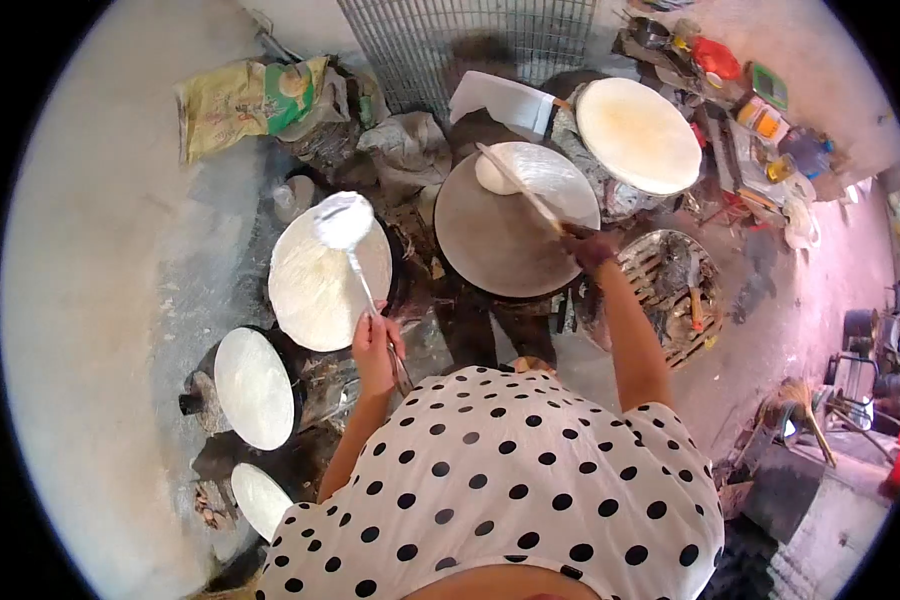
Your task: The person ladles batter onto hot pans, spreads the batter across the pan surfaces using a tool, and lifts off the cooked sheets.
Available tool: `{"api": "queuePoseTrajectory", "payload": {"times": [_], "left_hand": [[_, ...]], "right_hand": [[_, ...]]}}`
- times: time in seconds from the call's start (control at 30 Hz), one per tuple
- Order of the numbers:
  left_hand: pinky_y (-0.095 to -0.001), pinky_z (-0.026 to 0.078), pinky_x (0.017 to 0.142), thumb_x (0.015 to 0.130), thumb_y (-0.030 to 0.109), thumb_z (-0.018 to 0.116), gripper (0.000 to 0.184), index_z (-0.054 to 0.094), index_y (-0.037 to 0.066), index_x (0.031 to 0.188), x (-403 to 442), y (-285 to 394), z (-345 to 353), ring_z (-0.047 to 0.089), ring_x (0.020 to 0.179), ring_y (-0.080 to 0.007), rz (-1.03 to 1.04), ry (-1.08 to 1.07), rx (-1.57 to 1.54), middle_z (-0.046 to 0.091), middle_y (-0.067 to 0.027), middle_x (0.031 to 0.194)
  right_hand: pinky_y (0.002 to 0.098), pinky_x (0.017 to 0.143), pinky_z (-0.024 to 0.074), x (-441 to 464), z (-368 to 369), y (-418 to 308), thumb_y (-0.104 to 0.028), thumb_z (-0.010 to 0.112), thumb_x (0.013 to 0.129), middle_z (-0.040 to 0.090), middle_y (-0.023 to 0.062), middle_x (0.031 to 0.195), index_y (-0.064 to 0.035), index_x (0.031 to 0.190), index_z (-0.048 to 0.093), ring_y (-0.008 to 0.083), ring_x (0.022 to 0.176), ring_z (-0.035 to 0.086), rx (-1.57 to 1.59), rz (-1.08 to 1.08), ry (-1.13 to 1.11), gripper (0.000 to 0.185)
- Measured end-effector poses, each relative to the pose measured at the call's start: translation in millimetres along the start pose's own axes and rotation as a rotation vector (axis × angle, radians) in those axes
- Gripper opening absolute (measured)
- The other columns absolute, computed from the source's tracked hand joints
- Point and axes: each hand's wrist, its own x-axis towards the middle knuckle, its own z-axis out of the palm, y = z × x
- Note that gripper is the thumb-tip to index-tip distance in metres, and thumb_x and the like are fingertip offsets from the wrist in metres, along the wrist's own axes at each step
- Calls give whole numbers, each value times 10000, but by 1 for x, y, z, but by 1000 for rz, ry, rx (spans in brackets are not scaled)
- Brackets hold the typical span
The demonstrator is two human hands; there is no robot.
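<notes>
My left hand [375, 350] is wrapped round the long metal handle of a ladle [358, 268]. The ladle's bowl, coated in white batter, is over a round griddle [394, 258] that carries a thin pale pancake [320, 285]. My right hand [590, 250] grips a wooden spreading stick [540, 205], which reaches across the middle griddle [500, 245]. A mound of white batter [500, 172] lies at that griddle's far side, against the stick's far end. A thin wet-looking film spreads to the mound's right.
Two more round griddles with white sheets [254, 388] stand at the lower left. A stack of pale round pancakes [638, 135] sits at the back right beside a white rectangular tray [505, 105]. A slatted round basket [685, 310] is to the right. Bottles and a red bag [715, 60] crowd the far right.
</notes>
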Motion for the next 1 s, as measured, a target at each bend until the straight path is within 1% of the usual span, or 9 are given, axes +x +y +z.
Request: {"api": "queuePoseTrajectory", "payload": {"times": [0.07,0.2,0.33,0.47,0.57,0.63,0.73,0.87,1.0], "left_hand": [[-204,327,409,1012,200,402,235,480,15,1135,-7,8,3,405,457,-70,178,86,44,453,4,662],[-209,299,389,1015,250,407,231,505,49,956,-24,9,7,377,447,-61,56,224,4,430,13,646],[-234,277,373,1014,259,409,247,501,62,897,-37,-19,4,340,424,-69,11,308,-34,396,19,584],[-248,278,363,1009,288,417,272,491,66,873,-54,-24,10,327,398,-82,-13,363,-69,384,14,561],[-253,278,357,1004,315,427,278,487,80,868,-63,-40,-3,325,390,-86,-17,385,-82,377,14,555],[-258,280,354,1001,321,430,276,488,85,870,-68,-44,-3,327,390,-89,-26,394,-76,375,14,555],[-270,289,344,998,330,436,277,492,91,870,-72,-43,1,334,380,-96,-70,450,-98,375,12,551],[-277,297,349,999,332,437,276,496,93,874,-77,-46,2,338,384,-99,-62,447,-128,385,12,554],[-278,298,354,1004,327,438,274,497,93,873,-79,-49,3,337,387,-93,-29,425,-122,392,18,556]], "right_hand": [[293,812,506,-8,-19,13,-272,581,899,670,109,1115,-81,1278,575,167,953,636,212,-265,119,425],[290,818,506,-36,6,-29,-277,587,896,661,132,1140,-72,1268,580,184,957,639,-30,-262,255,426],[288,821,505,18,19,-20,-256,618,864,676,140,1103,-79,1229,616,174,951,640,-997,-449,274,406],[283,870,482,19,-11,-25,-221,679,828,677,113,1094,-113,1238,619,160,966,625,-229,-228,-99,428],[301,900,474,-22,-34,-74,-302,635,864,661,119,1148,-161,1253,609,198,1012,631,-574,-351,5,414],[333,931,466,-30,-23,-86,-380,596,867,626,118,1214,-223,1262,600,253,1094,610,-670,-125,248,425],[354,959,451,41,-11,-7,-409,554,878,588,113,1262,-266,1265,592,281,1161,568,-1047,-261,201,414],[338,972,440,21,-10,-39,-417,569,863,592,122,1261,-212,1263,597,258,1154,574,-622,-375,-174,451],[327,979,432,0,-32,-68,-398,596,850,599,131,1249,-168,1246,610,253,1156,571,-595,-291,-47,458]]}}
